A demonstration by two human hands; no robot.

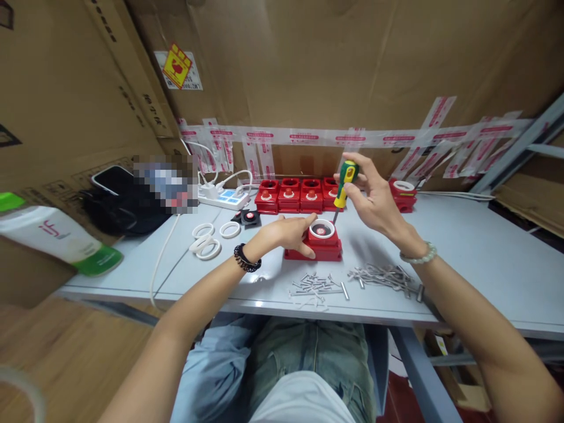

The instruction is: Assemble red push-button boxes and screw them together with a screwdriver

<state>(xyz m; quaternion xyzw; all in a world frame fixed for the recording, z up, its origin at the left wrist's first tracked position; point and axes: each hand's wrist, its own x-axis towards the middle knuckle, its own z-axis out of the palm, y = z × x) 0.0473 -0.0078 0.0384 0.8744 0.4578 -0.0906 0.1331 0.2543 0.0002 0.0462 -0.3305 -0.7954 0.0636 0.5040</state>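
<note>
A red housing [324, 251] lies on the table in front of me, with a white ring [322, 229] set around a dark round opening on its top. My left hand [296, 234] rests on the housing's left side, its fingers and thumb gripping it. In my right hand [368, 191] is a screwdriver [347, 181] with a green and yellow handle. It stands nearly upright, its shaft running down to the housing's back right corner. The tip is hidden behind the ring. Loose screws [315, 285] lie in a pile before the housing.
Several red housings [289, 197] stand in a row behind, another [403, 197] at right. A metal parts pile [383, 276] lies front right. White rings [207, 248], black parts [250, 217] and a power strip [229, 200] are at left. A tube [61, 238] stands far left. Cardboard [286, 64] walls the back.
</note>
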